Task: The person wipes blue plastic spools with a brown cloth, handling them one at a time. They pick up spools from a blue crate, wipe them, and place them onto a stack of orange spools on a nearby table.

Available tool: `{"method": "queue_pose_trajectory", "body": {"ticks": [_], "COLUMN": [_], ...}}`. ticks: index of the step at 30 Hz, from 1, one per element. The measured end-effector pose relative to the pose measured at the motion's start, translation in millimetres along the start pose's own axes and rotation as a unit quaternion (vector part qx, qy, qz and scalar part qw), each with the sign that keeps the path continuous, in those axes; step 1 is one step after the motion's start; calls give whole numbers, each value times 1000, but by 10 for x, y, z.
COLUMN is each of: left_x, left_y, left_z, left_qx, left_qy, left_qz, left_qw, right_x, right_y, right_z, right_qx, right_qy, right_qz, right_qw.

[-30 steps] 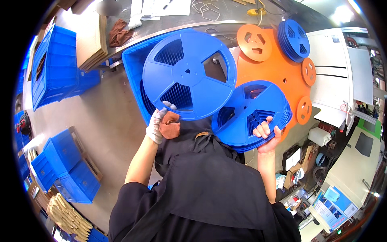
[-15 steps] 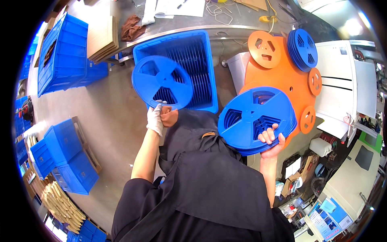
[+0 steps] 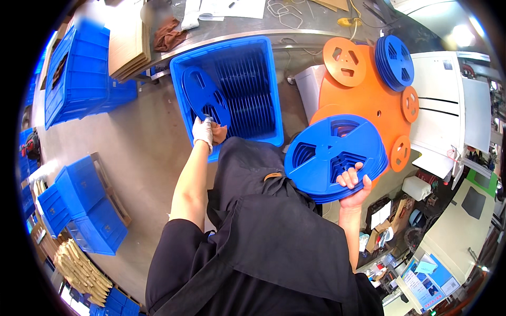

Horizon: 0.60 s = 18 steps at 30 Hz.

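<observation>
My left hand, in a white glove, grips the lower edge of a blue reel disc with cut-out windows. That disc is tilted, partly inside a blue crate, beside rows of discs standing on edge there. A brownish patch by the gloved fingers cannot be made out. Against the right side of my body, my bare right hand clasps the near rim of a stack of larger-looking blue reel discs, its fingers curled over the top one.
An orange round table on the right bears orange discs and another blue disc stack. Beyond the crate runs a metal workbench with a brown cloth. Blue bins and cardboard sheets stand left.
My left hand has carried its disc forward and tipped it from nearly face-on to a steep slant, down into the crate's left part. My right hand keeps its hold on the stack.
</observation>
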<state>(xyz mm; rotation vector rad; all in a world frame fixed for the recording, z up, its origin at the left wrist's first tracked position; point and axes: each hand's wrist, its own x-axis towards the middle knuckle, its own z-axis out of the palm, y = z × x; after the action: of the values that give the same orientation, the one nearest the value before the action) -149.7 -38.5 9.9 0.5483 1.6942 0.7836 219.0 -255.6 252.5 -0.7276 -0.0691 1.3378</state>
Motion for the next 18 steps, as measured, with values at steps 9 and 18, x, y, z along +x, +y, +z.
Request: {"method": "queue_pose_trajectory", "body": {"ticks": [9, 18], "left_x": [53, -721], "left_y": [-29, 332], "left_z": [143, 397], "left_qx": [136, 390], "left_qy": [-59, -247], "left_qz": [5, 401], "left_qw": [989, 791], "right_x": [20, 163], "right_y": [25, -115], "right_z": [126, 191], "right_qx": [-13, 69], "right_qy": [1, -128], "right_qz": [7, -6], "right_qw": [1000, 989]}}
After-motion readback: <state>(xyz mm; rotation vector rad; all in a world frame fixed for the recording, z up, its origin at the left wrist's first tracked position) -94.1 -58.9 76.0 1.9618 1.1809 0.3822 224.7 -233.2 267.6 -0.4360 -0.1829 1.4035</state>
